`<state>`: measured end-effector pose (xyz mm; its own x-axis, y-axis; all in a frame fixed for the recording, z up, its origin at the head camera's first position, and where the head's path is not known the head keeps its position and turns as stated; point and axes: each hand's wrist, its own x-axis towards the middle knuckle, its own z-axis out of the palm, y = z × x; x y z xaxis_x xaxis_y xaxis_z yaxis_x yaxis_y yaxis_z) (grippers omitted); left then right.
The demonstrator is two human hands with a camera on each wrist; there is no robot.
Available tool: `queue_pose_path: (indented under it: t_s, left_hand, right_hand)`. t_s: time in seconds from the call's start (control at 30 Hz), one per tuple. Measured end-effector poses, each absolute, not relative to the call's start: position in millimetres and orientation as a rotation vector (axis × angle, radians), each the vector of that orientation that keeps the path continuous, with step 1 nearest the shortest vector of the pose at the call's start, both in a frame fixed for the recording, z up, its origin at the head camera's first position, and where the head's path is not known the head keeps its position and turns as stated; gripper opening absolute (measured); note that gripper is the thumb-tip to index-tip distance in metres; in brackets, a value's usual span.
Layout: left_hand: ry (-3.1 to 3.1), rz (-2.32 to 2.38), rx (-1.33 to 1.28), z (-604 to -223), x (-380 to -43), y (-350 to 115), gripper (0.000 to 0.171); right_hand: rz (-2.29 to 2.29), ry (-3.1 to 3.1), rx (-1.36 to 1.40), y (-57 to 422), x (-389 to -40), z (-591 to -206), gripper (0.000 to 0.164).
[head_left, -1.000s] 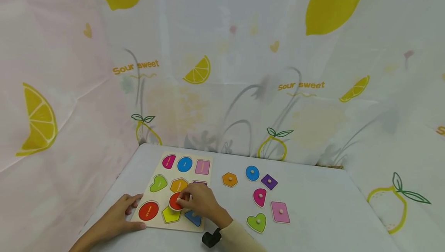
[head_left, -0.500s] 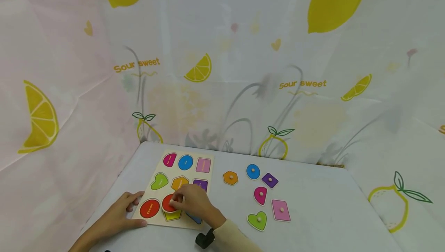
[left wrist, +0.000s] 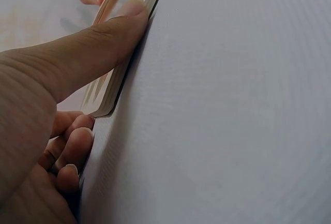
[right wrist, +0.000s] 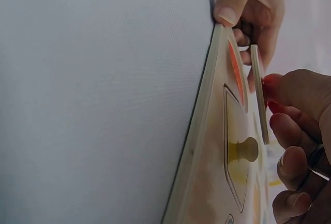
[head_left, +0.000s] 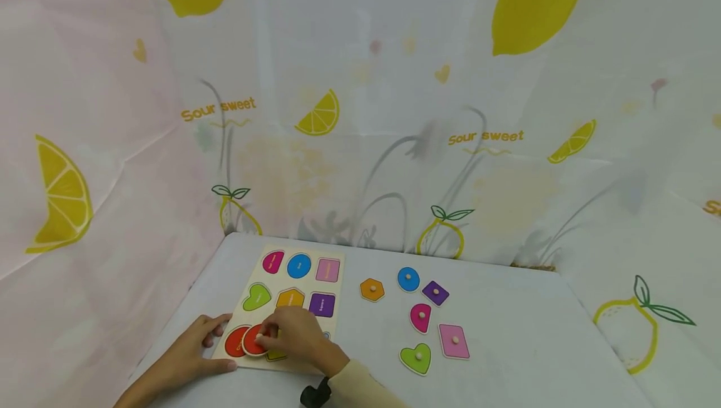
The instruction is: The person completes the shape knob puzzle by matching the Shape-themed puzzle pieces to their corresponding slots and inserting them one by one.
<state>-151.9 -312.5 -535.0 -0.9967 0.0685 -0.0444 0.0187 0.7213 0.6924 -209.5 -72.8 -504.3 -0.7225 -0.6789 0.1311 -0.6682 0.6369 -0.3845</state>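
Note:
A pale wooden puzzle board (head_left: pixel 280 283) lies at the left of the table. My left hand (head_left: pixel 194 348) holds its near left corner, the thumb (left wrist: pixel 103 40) along the near edge and the other fingers curled at the side. My right hand (head_left: pixel 301 333) pinches a red round puzzle piece (head_left: pixel 251 342) by its knob. In the right wrist view that piece hangs slightly above the board, apart from it. It partly covers the red circle space (head_left: pixel 232 342) in the head view. A knobbed yellow piece (right wrist: pixel 243 150) sits in the board, mostly hidden by my right hand in the head view.
Right of the board lie loose knobbed pieces: an orange hexagon (head_left: pixel 372 290), blue circle (head_left: pixel 408 279), purple square (head_left: pixel 436 293), magenta half circle (head_left: pixel 420 318), pink rectangle (head_left: pixel 454 341) and green heart (head_left: pixel 415 358). A lemon-printed curtain (head_left: pixel 360 114) stands behind the white table.
My right hand has moved left with the red round piece, from over the yellow piece to the red circle space. The purple space has come into full view. The left hand stays put.

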Motion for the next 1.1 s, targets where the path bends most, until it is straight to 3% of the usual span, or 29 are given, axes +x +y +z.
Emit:
queue_pose_path:
  t_s: [1.1]
  left_hand:
    - [2.896, 1.177, 0.215, -537.3, -147.5, -314.6, 0.094]
  right_hand:
    - [-0.551, 2.857, -1.205, -93.3, -213.5, -512.5, 0.017]
